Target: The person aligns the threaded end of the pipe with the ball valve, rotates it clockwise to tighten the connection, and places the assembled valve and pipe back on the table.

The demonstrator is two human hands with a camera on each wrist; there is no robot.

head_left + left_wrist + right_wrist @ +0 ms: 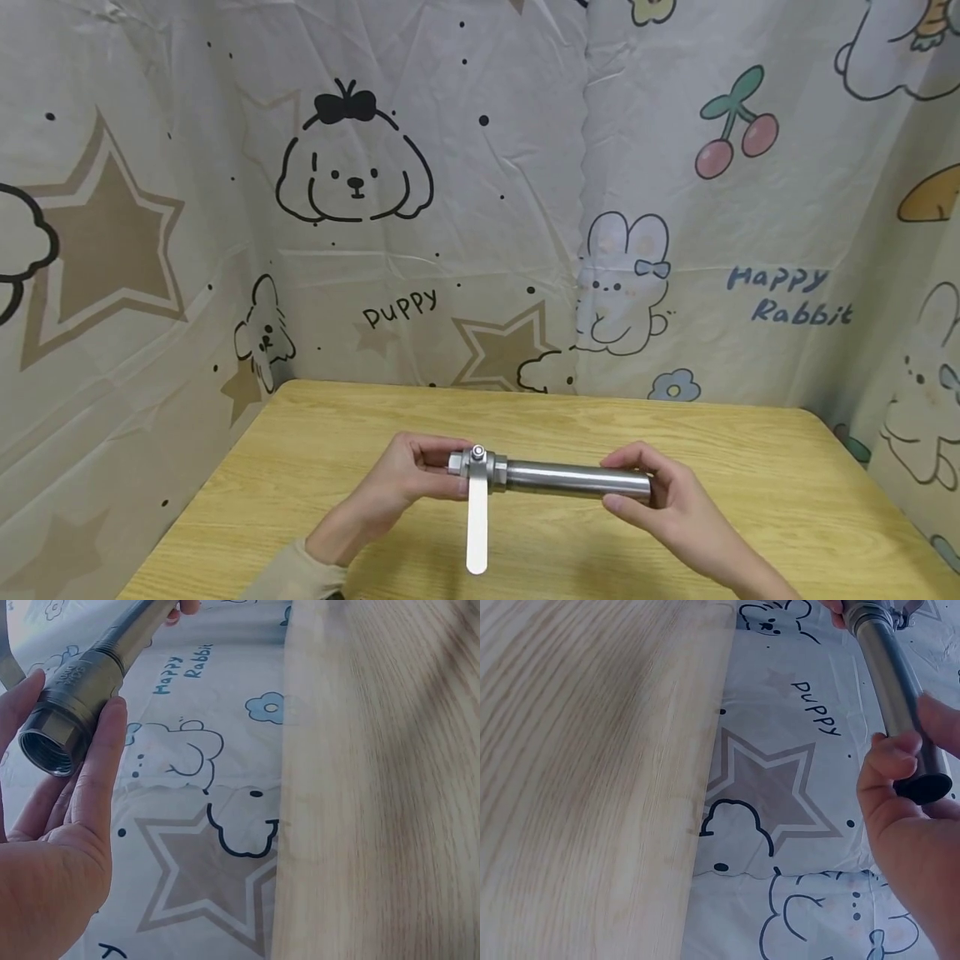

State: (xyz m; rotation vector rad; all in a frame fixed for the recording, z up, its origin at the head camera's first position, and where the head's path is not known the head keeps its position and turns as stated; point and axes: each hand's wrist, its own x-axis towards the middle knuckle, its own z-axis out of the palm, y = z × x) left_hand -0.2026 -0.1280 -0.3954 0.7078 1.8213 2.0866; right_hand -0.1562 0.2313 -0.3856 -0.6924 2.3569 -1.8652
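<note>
A steel ball valve (491,468) with a flat lever handle (477,525) is joined to a straight metal pipe (570,478). Both are held above the table, nearly level. My left hand (405,475) grips the valve body at its left end, thumb on the near side. In the left wrist view, the valve's open threaded end (51,748) faces out between the fingers. My right hand (675,500) pinches the pipe's far right end between thumb and fingers. The right wrist view shows a dark round end (924,787) on the pipe. The lever points toward me.
A wood-grain table (337,417) lies beneath the hands. Behind it and on both sides hangs a pale printed cloth (480,208) with cartoon animals, stars and lettering.
</note>
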